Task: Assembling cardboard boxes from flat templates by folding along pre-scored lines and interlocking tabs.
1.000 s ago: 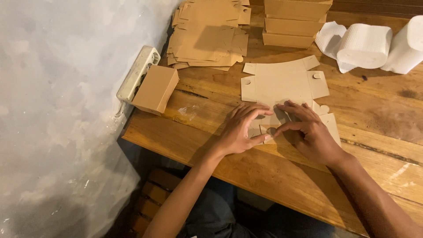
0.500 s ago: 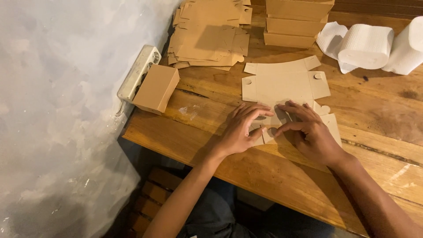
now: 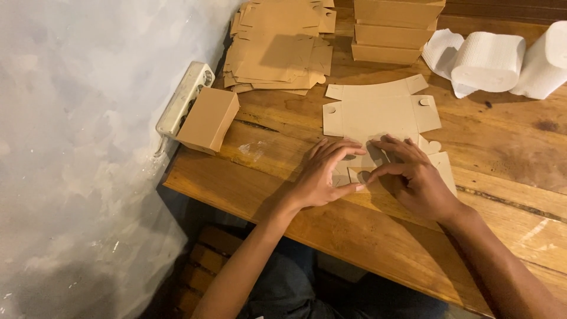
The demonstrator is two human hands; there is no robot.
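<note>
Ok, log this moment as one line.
left hand: pressing flat cardboard blank | right hand: folding its near flap | wooden table

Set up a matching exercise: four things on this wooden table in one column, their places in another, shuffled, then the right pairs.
Things:
1. flat box blank
2. folded brown box
3. pile of flat blanks
4. white paper rolls

Places:
A. far right of the table
B. beside the power strip at the left edge
C. under both hands, left hand and right hand
D. far side, left of the stacked boxes

Pairs: 1-C, 2-B, 3-D, 4-A
</note>
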